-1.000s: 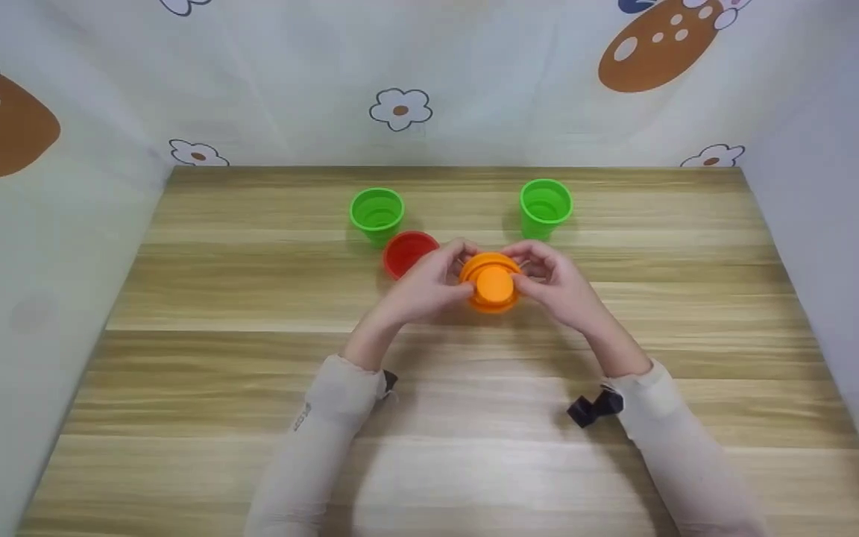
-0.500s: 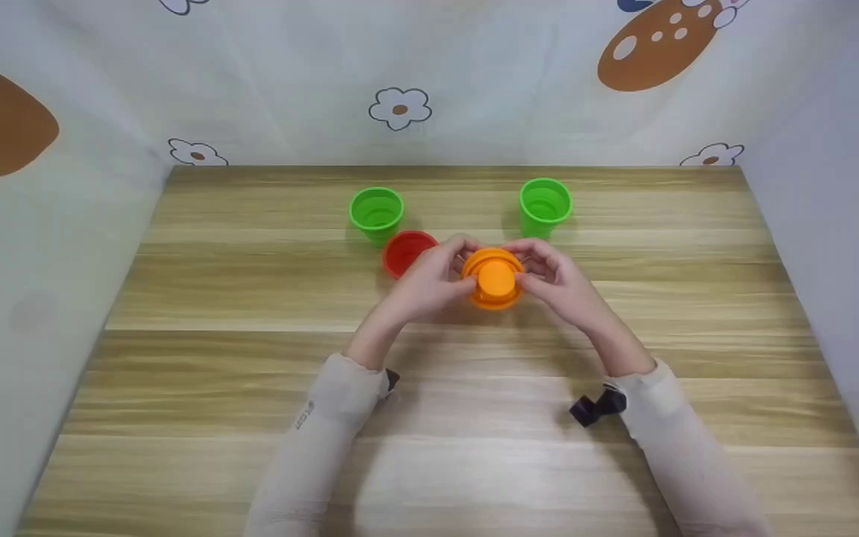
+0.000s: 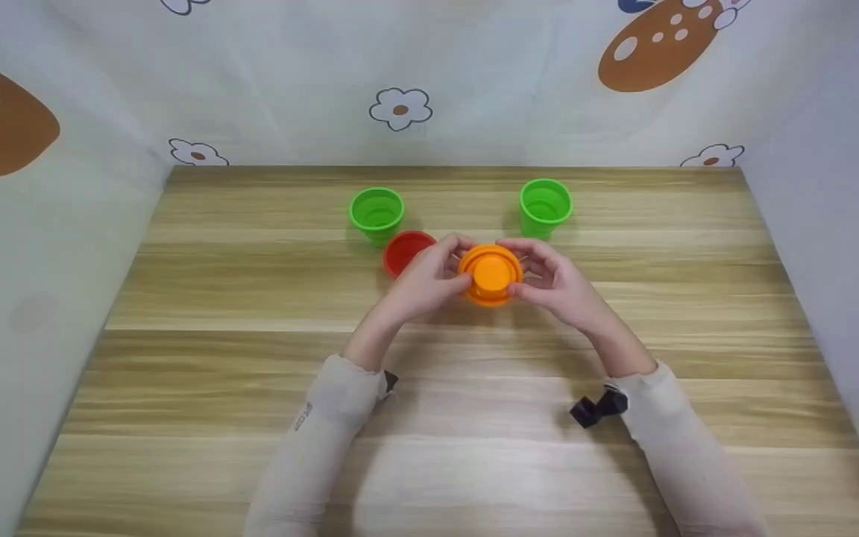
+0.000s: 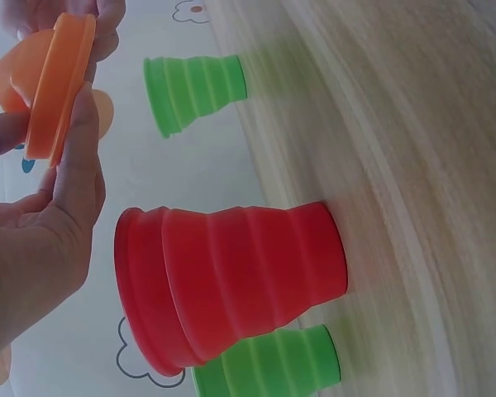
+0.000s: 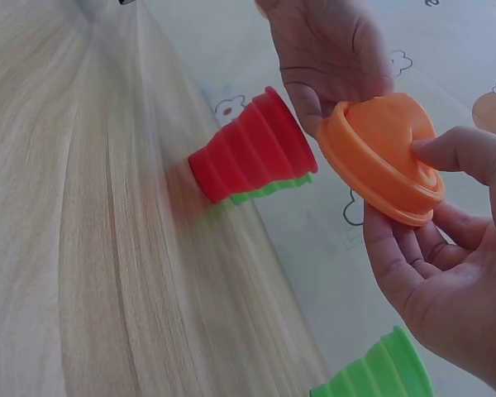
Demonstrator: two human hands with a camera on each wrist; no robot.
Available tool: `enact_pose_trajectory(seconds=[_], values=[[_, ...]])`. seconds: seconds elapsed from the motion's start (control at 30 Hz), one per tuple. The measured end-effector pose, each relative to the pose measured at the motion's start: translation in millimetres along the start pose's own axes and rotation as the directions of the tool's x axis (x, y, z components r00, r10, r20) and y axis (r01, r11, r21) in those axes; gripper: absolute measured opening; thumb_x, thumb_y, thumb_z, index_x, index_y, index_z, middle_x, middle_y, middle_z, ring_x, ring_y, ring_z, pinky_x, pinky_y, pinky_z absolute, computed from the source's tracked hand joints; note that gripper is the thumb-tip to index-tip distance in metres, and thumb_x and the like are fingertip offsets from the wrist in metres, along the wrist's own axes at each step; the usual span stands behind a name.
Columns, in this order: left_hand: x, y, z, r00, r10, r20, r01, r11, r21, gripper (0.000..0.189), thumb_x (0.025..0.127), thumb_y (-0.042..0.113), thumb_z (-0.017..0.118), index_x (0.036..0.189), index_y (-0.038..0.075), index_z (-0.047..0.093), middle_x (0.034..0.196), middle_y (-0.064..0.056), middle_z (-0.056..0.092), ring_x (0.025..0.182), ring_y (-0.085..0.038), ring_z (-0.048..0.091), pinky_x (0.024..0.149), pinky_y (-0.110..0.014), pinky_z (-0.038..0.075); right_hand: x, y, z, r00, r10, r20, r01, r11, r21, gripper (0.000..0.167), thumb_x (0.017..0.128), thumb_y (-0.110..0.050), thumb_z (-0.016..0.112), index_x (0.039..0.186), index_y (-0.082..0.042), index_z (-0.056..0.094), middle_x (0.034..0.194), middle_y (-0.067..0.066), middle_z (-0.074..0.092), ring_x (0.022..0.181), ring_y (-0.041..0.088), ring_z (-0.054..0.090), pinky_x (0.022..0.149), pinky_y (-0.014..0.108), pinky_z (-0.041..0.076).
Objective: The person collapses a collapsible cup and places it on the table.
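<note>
An orange collapsible cup (image 3: 491, 274), partly folded, is held between both hands above the table, its narrow base facing the head camera. My left hand (image 3: 429, 280) pinches its left side, thumb by the base and fingers around the wide rim. On the opposite side my right hand (image 3: 552, 280) grips it likewise, with the thumb pressing the base wall in the right wrist view. In that view the base bulges unevenly out of the rim. Just left of the hands stands a red ribbed cup (image 4: 231, 281), upright and unfolded, partly covered by my left hand in the head view.
Behind the red cup stands an upright green cup (image 3: 376, 212). A second green cup (image 3: 546, 206) stands farther right, beyond my right hand. The wooden table (image 3: 474, 447) meets a patterned curtain (image 3: 310, 89) at its back edge. Black wrist devices (image 3: 598, 406) hang under the sleeves.
The orange cup has risen slightly and turned so its base faces more squarely up; the right thumb has shifted lower on it. The red and green cups stay put.
</note>
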State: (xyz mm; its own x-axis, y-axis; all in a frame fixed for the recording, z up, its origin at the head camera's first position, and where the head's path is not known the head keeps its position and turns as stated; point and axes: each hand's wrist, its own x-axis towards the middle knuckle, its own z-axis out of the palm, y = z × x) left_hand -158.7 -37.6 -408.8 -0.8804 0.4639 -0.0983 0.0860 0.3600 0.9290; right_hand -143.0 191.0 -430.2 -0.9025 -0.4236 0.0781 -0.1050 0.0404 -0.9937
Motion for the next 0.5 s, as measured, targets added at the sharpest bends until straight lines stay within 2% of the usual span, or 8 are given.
enact_pose_trajectory(seconds=[0.3,0.5], values=[[-1.6,1.1,-1.2,0.999,0.017,0.045,-0.014,0.999,-0.053,0.038,0.095,0.004,0.059,0.133,0.002,0.052,0.126,-0.015,0.059,0.110,-0.027,0.058,0.096,-0.032,0.055,0.4,0.0,-0.9,1.000,0.011,-0.015,-0.011,1.000,0.007,0.056,0.087,0.010,0.064,0.139,0.009,0.044,0.126,-0.004,0.060,0.107,0.012,0.061,0.096,0.023,0.054],[-2.7,0.5,-2.3,0.998,0.029,0.062,-0.027,0.999,-0.031,0.047,0.091,0.007,0.066,0.135,0.004,0.050,0.129,-0.012,0.058,0.115,-0.027,0.056,0.106,-0.039,0.049,0.9,1.0,-0.5,1.000,-0.005,-0.029,0.004,1.000,-0.007,0.055,0.086,0.012,0.063,0.138,0.010,0.045,0.125,-0.002,0.060,0.107,0.012,0.060,0.097,0.022,0.053]])
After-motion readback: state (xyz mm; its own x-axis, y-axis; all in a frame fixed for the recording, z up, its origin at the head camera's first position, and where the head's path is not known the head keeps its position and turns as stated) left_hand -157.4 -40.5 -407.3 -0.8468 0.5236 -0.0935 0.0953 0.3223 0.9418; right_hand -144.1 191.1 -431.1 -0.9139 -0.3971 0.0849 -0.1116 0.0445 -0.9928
